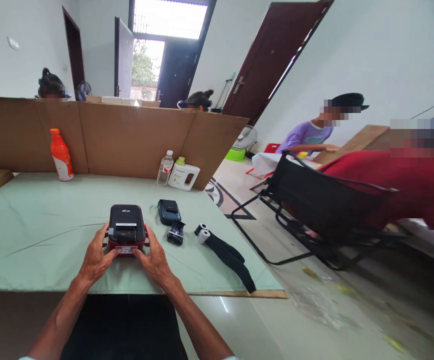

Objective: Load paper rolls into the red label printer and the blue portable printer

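Note:
A small black and red label printer (126,227) sits on the pale green table top (44,225) near its front edge. My left hand (97,255) grips its left side and my right hand (152,257) grips its right side, with both thumbs pressed on the label strip at its front. Just right of it lie a smaller dark blue printer (169,211), a small black part (175,233) and a white paper roll (202,234) with a black strap (230,257).
An orange bottle (61,155), a clear water bottle (164,169) and a white jug (184,175) stand by the cardboard divider (126,140) at the back. A black folding chair (314,210) and several people are on the right.

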`<state>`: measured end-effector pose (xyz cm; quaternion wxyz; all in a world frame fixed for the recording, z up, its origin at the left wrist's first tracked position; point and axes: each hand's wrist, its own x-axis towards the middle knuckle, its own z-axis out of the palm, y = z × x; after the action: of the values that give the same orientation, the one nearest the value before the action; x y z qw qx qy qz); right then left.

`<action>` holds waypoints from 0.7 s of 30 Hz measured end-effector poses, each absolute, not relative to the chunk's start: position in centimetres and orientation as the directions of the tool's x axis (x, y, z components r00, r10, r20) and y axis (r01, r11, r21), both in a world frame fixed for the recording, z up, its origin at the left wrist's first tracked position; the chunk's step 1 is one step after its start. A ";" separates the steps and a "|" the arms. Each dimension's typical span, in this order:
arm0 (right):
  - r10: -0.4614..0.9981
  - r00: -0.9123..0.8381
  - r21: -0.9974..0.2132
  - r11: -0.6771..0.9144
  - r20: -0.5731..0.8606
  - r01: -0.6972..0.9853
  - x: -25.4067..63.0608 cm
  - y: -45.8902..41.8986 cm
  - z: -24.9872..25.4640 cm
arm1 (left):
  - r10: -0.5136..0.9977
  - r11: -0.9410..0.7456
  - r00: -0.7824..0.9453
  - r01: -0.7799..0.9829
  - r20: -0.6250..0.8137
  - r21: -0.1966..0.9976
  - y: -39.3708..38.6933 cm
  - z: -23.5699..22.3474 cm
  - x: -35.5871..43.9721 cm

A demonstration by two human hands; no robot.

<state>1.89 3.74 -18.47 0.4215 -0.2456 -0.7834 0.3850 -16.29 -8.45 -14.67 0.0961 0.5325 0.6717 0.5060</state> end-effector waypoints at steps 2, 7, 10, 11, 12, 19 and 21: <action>0.675 -0.494 -0.740 0.666 0.548 0.089 1.8 3.9 -17.8 | 0.804 -0.105 -0.357 0.703 0.476 0.704 -8.8 -14.4 -16.7; 0.535 -0.537 -0.559 0.818 0.652 0.137 1.6 4.1 -15.8 | 0.784 -0.150 -0.236 0.826 0.574 0.544 -8.9 -14.3 -17.7; 0.526 -0.553 -0.535 0.829 0.647 0.163 1.5 4.2 -15.6 | 0.770 -0.154 -0.213 0.853 0.602 0.499 -8.7 -14.4 -18.1; 0.529 -0.558 -0.536 0.827 0.639 0.169 1.4 4.3 -15.6 | 0.769 -0.154 -0.206 0.859 0.605 0.489 -8.7 -14.4 -18.1; 0.536 -0.565 -0.541 0.822 0.628 0.178 1.4 4.4 -15.7 | 0.769 -0.154 -0.201 0.863 0.607 0.481 -8.7 -14.3 -18.2; 0.580 -0.631 -0.580 0.778 0.515 0.241 1.5 4.9 -15.8 | 0.765 -0.152 -0.197 0.870 0.614 0.468 -8.8 -13.9 -18.1; 0.580 -0.629 -0.579 0.779 0.517 0.242 1.5 4.9 -15.8 | 0.769 -0.147 -0.198 0.870 0.607 0.470 -8.8 -13.9 -18.1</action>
<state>1.53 4.93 -15.78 0.3602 -0.2358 -0.8716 0.2344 -18.06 -8.77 -13.94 -0.0601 0.6303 0.6504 0.4197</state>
